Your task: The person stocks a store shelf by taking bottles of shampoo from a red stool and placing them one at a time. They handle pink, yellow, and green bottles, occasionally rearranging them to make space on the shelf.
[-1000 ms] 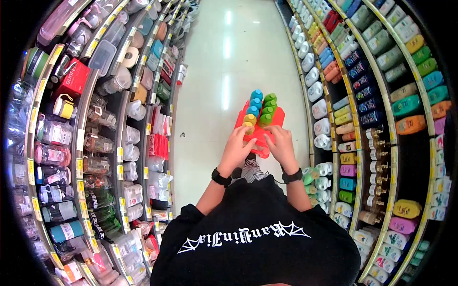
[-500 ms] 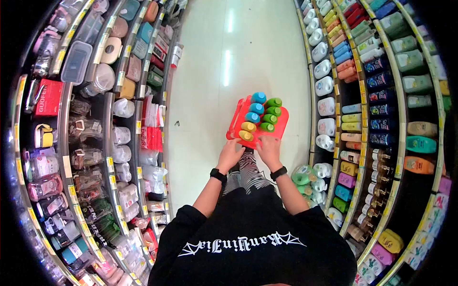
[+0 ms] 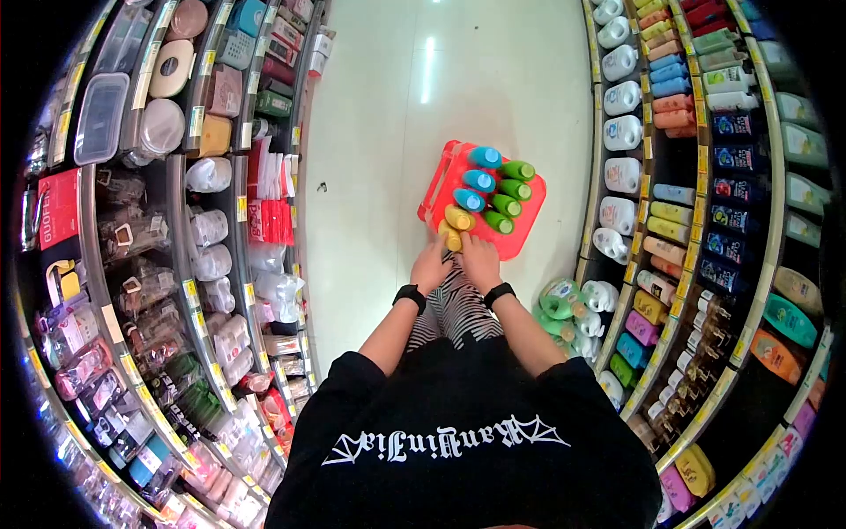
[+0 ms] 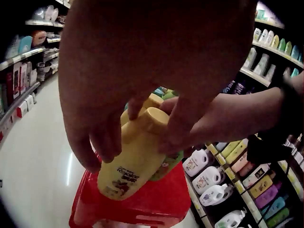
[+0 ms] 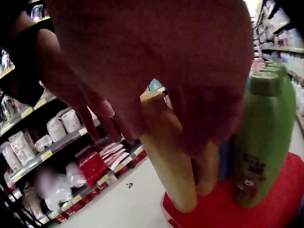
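Observation:
On a red stool point(image 3: 522, 231) stand two yellow bottles point(image 3: 458, 217), three blue bottles point(image 3: 478, 181) and several green bottles point(image 3: 508, 204), in two rows. My left hand point(image 3: 430, 268) is at the front yellow bottle point(image 4: 134, 159), fingers curled along one side and thumb near its cap. From the other side my right hand point(image 3: 480, 264) pinches the upper part of that same bottle point(image 5: 167, 154); the large right hand point(image 5: 156, 61) hides part of it. The bottle leans in both wrist views. Beside it in the right wrist view stand green bottles point(image 5: 263, 142).
Shelves of containers and packaged goods line the left, with a clear plastic box point(image 3: 101, 119). White jugs point(image 3: 622, 132) and coloured bottles fill the right shelves. Large green bottles point(image 3: 560, 300) stand low by the right shelf. Pale floor point(image 3: 370, 115) runs between.
Both hands have come together at the front yellow bottle and now hold it. The head view has shifted, so the stool shows turned and nearer, with more of its left edge visible.

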Available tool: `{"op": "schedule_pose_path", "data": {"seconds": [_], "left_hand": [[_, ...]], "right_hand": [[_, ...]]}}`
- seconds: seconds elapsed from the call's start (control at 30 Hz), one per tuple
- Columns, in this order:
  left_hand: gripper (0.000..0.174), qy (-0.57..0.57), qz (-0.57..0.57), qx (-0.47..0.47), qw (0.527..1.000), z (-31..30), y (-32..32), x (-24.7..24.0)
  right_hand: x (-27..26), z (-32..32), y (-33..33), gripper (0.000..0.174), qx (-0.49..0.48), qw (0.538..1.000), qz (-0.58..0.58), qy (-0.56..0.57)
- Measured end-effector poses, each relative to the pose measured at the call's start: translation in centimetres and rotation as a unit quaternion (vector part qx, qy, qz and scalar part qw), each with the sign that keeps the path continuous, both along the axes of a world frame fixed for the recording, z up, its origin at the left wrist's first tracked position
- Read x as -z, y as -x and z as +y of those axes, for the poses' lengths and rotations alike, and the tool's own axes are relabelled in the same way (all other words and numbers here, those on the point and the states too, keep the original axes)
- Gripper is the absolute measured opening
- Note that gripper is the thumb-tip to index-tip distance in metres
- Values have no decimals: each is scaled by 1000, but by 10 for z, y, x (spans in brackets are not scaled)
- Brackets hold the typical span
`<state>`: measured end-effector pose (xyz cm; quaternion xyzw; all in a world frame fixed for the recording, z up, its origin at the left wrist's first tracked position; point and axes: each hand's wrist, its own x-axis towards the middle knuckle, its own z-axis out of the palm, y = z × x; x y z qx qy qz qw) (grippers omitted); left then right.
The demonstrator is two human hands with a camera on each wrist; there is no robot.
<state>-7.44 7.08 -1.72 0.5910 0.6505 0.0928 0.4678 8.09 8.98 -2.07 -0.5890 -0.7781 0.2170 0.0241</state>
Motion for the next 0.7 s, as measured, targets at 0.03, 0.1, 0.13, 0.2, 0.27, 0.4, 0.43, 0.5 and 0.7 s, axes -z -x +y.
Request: {"op": "schedule_pose_path", "data": {"seconds": [0.03,0.1,0.13,0.2,0.27,0.4,0.43,0.5,0.7], "left_hand": [[69,-5,3,5,1000,-1,-1,1],[70,-19,10,15,1000,0,-2,2],[70,-11,19,15,1000,-1,-3,3],[70,3,35,15,999,-4,-5,3],[69,4,33,16,999,-6,-6,5],[69,9,40,18,999,-10,-7,-9],[69,6,45,25,999,-11,-6,-17],[64,-48,16,23,998,-18,-4,-29],[51,-147,-54,54,986,-30,2,-76]], "right_hand": [[0,0,2,37,5,1000,8,10],[2,1,6,33,15,999,26,25],[4,1,8,32,4,999,34,16],[7,0,10,29,-16,999,49,-4],[8,-5,11,35,-22,998,59,4],[-10,-11,8,36,-9,995,99,-9],[-17,-14,7,35,-2,993,121,-11],[-34,-19,2,36,-19,992,127,-17],[-104,-48,-15,31,25,974,218,-56]]}}
